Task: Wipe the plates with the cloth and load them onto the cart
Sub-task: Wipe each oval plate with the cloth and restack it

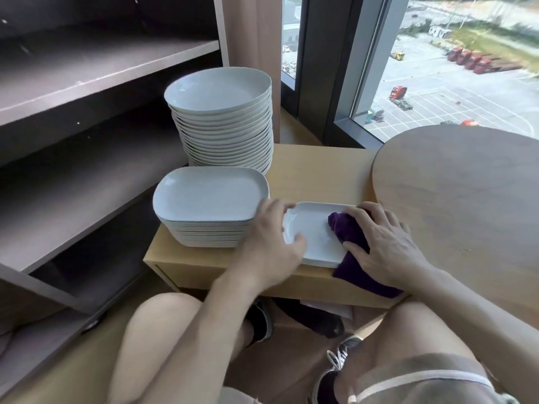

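The small plate (312,231) sits on the tabletop (320,170) just right of the plate stack (210,196) — slippery and breakable, I think. My left grip (264,243) pinches its rim; my right grip (388,246) curls over the soft cloth (347,228).

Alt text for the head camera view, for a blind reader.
The right hand holds a purple cloth on a small white plate whose edge the left hand grips, on a wooden stand. Stacks of round plates and rectangular plates stand beside it.
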{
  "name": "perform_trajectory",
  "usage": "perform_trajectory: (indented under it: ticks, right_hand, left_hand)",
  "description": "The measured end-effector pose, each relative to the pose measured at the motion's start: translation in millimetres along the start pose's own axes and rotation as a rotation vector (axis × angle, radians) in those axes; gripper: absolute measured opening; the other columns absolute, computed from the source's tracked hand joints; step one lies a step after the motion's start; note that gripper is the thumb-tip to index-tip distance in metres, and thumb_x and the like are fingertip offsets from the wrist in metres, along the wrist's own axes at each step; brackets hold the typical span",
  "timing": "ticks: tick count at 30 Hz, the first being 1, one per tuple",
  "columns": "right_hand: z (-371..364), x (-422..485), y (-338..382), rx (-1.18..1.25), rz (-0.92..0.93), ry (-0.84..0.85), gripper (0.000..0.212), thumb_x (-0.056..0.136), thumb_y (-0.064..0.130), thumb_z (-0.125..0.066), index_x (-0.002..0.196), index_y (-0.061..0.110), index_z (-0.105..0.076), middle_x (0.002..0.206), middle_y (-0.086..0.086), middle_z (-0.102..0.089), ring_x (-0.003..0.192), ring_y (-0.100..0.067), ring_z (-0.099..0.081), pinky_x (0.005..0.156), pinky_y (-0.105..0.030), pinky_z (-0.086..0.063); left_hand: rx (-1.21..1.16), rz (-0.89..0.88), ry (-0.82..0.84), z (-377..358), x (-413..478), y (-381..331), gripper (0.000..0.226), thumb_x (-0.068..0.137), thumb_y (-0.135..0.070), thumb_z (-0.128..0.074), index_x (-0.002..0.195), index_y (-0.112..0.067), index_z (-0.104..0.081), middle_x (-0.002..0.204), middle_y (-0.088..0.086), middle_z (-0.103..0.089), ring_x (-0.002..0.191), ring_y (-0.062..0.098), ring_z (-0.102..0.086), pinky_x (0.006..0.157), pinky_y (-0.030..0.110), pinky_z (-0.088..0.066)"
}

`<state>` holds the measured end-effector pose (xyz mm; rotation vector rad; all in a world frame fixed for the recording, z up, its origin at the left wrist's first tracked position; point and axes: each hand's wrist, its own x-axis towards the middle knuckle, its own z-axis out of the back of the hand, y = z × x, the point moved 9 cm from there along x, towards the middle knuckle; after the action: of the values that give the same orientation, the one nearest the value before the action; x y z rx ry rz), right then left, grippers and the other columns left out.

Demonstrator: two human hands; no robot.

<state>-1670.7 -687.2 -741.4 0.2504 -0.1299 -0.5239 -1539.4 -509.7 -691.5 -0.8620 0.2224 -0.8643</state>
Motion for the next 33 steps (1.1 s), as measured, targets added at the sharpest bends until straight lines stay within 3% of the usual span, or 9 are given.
perform_trajectory:
  ticks: [2,5,10,15,19,21,24,29,33]
  right_hand:
    - [-2.7,1.0,-0.4,-0.027,-0.011,0.001,0.056,0.096,0.047,-0.058,0.146,0.041,-0.032,0.148,0.01,-0.032,0.136,-0.027,-0.034,0.106,-0.053,-0.037]
    - [-4.8,2.2,0.1,-0.084,-0.048,0.009,0.055,0.097,0.048,-0.056,0.146,0.039,-0.032,0.149,0.008,-0.034,0.136,-0.027,-0.033,0.105,-0.052,-0.036]
    - [-7.0,14.2,5.2,-0.129,-0.088,0.042,0.05,0.097,0.045,-0.051,0.143,0.036,-0.036,0.144,0.006,-0.038,0.132,-0.028,-0.036,0.105,-0.05,-0.035]
    - [-12.5,42.4,37.4,-0.119,-0.11,0.045,0.045,0.097,0.045,-0.045,0.14,0.037,-0.039,0.14,0.004,-0.041,0.126,-0.028,-0.04,0.105,-0.05,-0.034]
    - [-29.2,54.3,80.6,-0.043,-0.018,0.09,0.048,0.091,0.04,-0.048,0.138,0.041,-0.043,0.137,0.007,-0.042,0.127,-0.026,-0.037,0.105,-0.048,-0.03]
    - [-28.2,57.7,84.5,-0.001,0.009,0.166,0.053,0.087,0.037,-0.05,0.139,0.044,-0.045,0.139,0.009,-0.042,0.129,-0.025,-0.037,0.105,-0.048,-0.03]
    - [-25.4,50.5,88.2,0.012,0.089,0.285,0.058,0.081,0.037,-0.051,0.137,0.049,-0.049,0.134,0.013,-0.043,0.125,-0.021,-0.037,0.103,-0.047,-0.032]
    - [-25.5,29.0,92.9,0.062,0.142,0.356,0.056,0.075,0.039,-0.048,0.129,0.05,-0.056,0.121,0.02,-0.042,0.119,-0.015,-0.036,0.098,-0.047,-0.035]
    - [-17.8,21.5,76.9,0.08,0.115,0.329,0.044,0.076,0.042,-0.057,0.12,0.047,-0.061,0.115,0.022,-0.042,0.115,-0.012,-0.038,0.093,-0.043,-0.034]
  left_hand:
    - [0.042,0.037,0.193,-46.5,-3.0,15.5,0.08,0.086,-0.036,-0.068,0.154,-0.025,-0.027,0.149,-0.007,-0.032,0.137,0.012,-0.038,0.115,0.035,-0.037]
    - [-0.008,0.119,0.245,-70.4,2.9,38.7,0.113,0.075,-0.038,-0.085,0.158,-0.022,-0.01,0.161,0.0,-0.019,0.15,0.02,-0.021,0.12,0.045,-0.032]
    - [-0.201,0.148,0.217,-73.6,14.4,50.2,0.109,0.057,-0.031,-0.097,0.146,-0.026,-0.033,0.14,-0.009,-0.043,0.133,0.013,-0.043,0.106,0.037,-0.044]
    - [-0.383,0.126,0.224,-62.3,9.1,51.3,0.087,0.062,-0.02,-0.096,0.121,-0.053,-0.041,0.107,-0.064,-0.038,0.102,-0.037,-0.037,0.078,-0.007,-0.032]
    - [-0.472,0.086,0.17,-61.6,8.5,45.4,0.086,0.065,-0.016,-0.087,0.133,-0.046,-0.043,0.125,-0.029,-0.06,0.113,-0.015,-0.055,0.093,0.01,-0.043]
    - [-0.505,0.1,0.181,-63.1,8.0,48.3,0.086,0.068,-0.016,-0.086,0.137,-0.041,-0.041,0.129,-0.02,-0.06,0.117,-0.012,-0.056,0.096,0.01,-0.043]
    - [-0.494,0.119,0.245,-69.3,7.9,53.4,0.096,0.068,-0.018,-0.088,0.148,-0.029,-0.037,0.14,-0.008,-0.057,0.128,0.005,-0.055,0.109,0.029,-0.045]
    - [-0.393,0.227,0.3,-75.6,3.4,63.2,0.13,0.059,-0.041,-0.079,0.163,-0.033,-0.002,0.164,-0.011,-0.024,0.147,0.004,-0.027,0.117,0.023,-0.026]
    - [-0.377,0.188,0.287,-77.0,4.4,61.7,0.106,0.063,-0.047,-0.078,0.148,-0.06,-0.015,0.148,-0.02,-0.041,0.134,-0.006,-0.041,0.111,0.018,-0.035]
